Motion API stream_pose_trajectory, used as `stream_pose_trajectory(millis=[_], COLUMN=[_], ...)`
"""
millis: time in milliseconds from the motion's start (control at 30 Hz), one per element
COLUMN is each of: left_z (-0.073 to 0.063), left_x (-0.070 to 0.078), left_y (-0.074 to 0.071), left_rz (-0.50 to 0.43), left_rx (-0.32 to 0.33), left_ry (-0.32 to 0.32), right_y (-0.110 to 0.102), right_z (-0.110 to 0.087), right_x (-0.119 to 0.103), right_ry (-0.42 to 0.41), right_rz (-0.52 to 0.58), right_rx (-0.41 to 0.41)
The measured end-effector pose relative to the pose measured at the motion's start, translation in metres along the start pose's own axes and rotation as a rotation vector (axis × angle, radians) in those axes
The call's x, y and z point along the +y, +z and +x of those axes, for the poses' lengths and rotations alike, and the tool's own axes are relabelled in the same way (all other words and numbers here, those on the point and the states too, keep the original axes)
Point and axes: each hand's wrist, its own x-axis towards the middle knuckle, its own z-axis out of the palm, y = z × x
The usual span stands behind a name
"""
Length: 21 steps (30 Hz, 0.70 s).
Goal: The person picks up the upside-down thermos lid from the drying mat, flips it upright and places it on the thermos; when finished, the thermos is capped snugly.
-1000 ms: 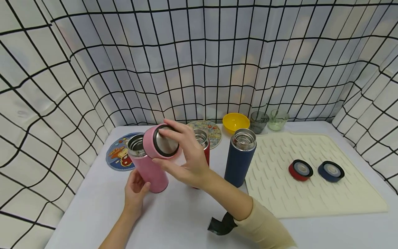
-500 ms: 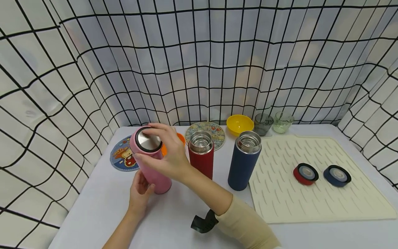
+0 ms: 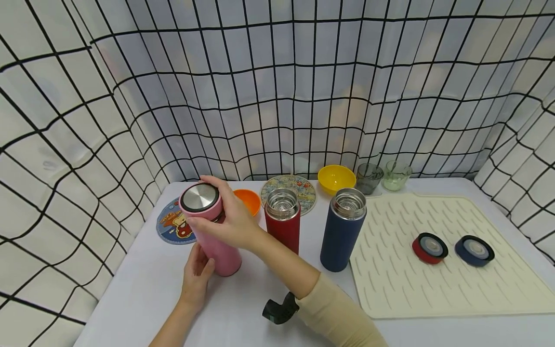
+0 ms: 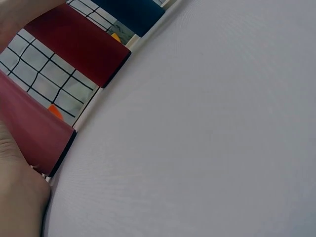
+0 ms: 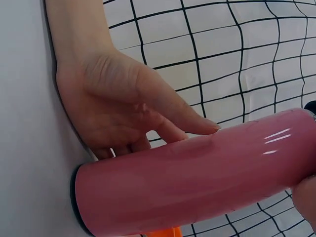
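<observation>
A pink thermos flask (image 3: pixel 218 253) stands upright on the white table at the left. My left hand (image 3: pixel 197 282) holds its lower side; in the right wrist view the left thumb lies along the pink wall and the fingers reach behind it. At the mouth sits the steel-topped pink lid (image 3: pixel 200 198), which my right hand (image 3: pixel 234 219) grips between thumb and fingers. A dark gap shows under the lid's right side; how far it is seated I cannot tell. To the right stand a red flask (image 3: pixel 283 226) and a navy flask (image 3: pixel 342 233), both lidless.
A red lid (image 3: pixel 430 248) and a navy lid (image 3: pixel 474 250) lie on a cream mat (image 3: pixel 403 294) at the right. Behind the flasks are an orange bowl (image 3: pixel 249 200), a yellow bowl (image 3: pixel 336 179), two glasses (image 3: pixel 369 179) and round coasters (image 3: pixel 175 222). Black netting (image 3: pixel 277 96) encloses the back and sides.
My right hand has brought the pink lid left and down onto the pink flask's mouth, from tilted beside it to nearly level. The left hand has stayed at the flask's lower side.
</observation>
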Motion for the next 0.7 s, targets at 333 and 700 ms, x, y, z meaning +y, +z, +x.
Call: stream_pose_trajectory(millis=[333,700], left_z=[0.003,0.002], left_x=[-0.002,-0.004], left_y=[0.000,0.000], left_rz=[0.005,0.010], left_rx=[-0.005,0.012], left_ry=[-0.003,-0.030], right_y=[0.000,0.006], right_z=[0.008,0.004], right_x=[0.021,0.024], right_ry=[0.091,0.135], right_rz=[0.151,0.128], right_rx=[-0.046,-0.008])
